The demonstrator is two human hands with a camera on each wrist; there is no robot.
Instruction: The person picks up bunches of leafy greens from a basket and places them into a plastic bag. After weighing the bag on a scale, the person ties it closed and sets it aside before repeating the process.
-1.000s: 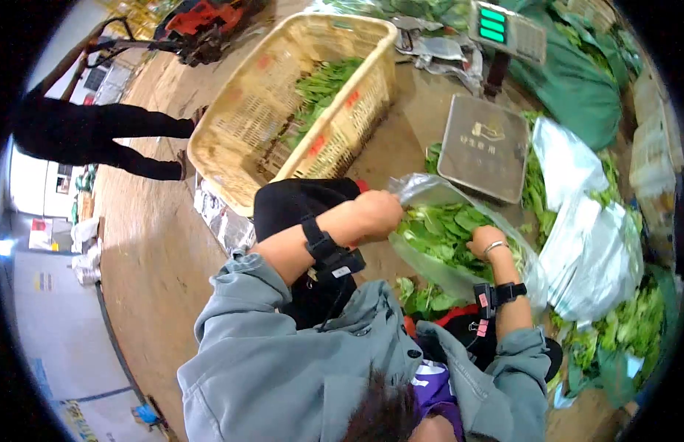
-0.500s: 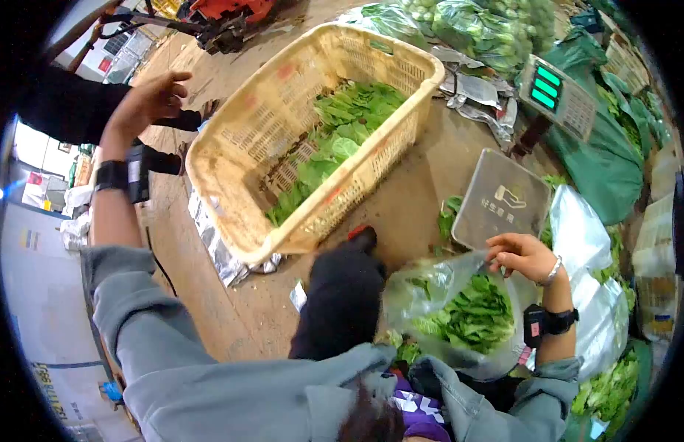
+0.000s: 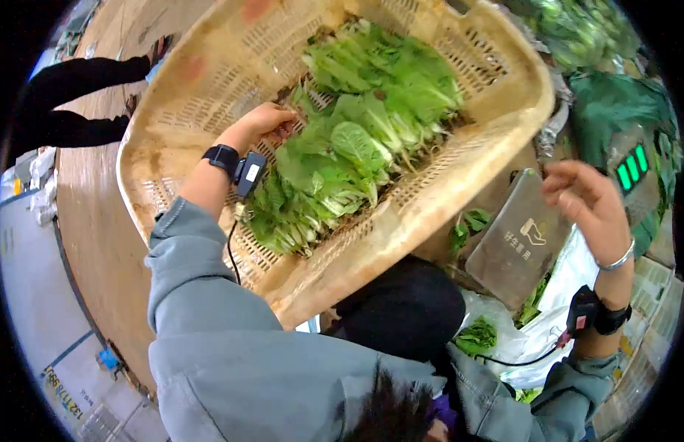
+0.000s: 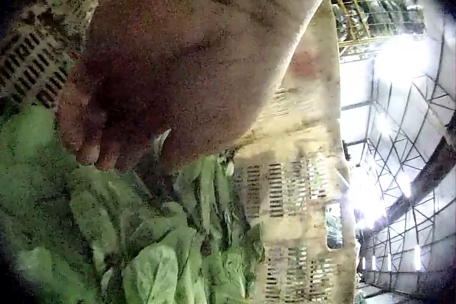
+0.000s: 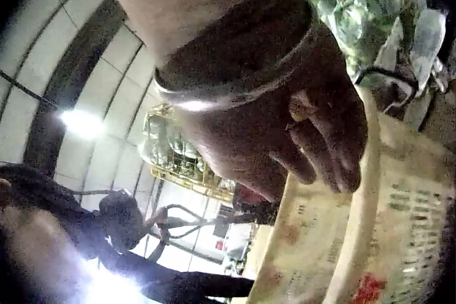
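My left hand [image 3: 265,121] reaches into the yellow plastic crate [image 3: 161,147], beside a row of leafy greens [image 3: 364,140] with pale stems and dark root ends. In the left wrist view, the left hand [image 4: 164,69] hangs just over the leaves [image 4: 153,272], its fingers loosely bent. My right hand [image 3: 589,206] is in the air beside the grey-topped scale [image 3: 515,239], fingers relaxed and holding nothing. A clear plastic bag [image 3: 508,335] with greens inside [image 3: 477,337] lies below the scale, partly hidden by a black-trousered knee [image 3: 401,298].
The lit scale display [image 3: 633,168] stands beyond the right hand. Green sacking [image 3: 614,110] and bagged vegetables [image 3: 577,29] lie at the upper right. White plastic bags [image 3: 574,261] lie right of the scale. Another person's legs [image 3: 84,121] are at the left, past the crate.
My left hand has gone from the bag, out to the left, and into the crate. The right hand has left the bag and risen beside the scale. The crate now appears closer.
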